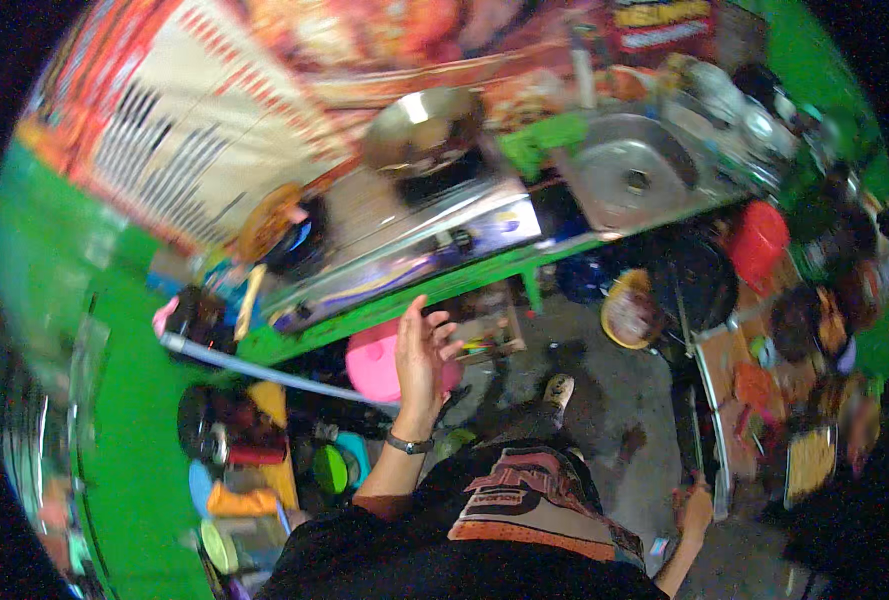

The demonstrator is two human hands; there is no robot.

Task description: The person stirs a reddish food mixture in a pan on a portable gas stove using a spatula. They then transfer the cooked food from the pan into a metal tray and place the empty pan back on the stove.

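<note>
My left hand [418, 356], with a band on its wrist, is raised with fingers apart and holds nothing visible. Behind it, below the counter, is a round pink plastic container or lid [369, 360]. On the right, low down, my right hand [693, 506] is beside the light edge of a wooden table [720, 442]. Its fingers are bent and blurred, and I cannot tell if they grip anything. In front of me a gas stove [444, 236] stands on a green counter [414, 289], with a metal wok [420, 135] on its right side.
A stainless sink [632, 161] is right of the stove, with piled dishes [722, 105] beyond. A red bucket [761, 244] and a large black vessel [692, 285] stand below it. A pale bar [264, 367] crosses at left. Orange cloth [242, 501] lies on the left shelf.
</note>
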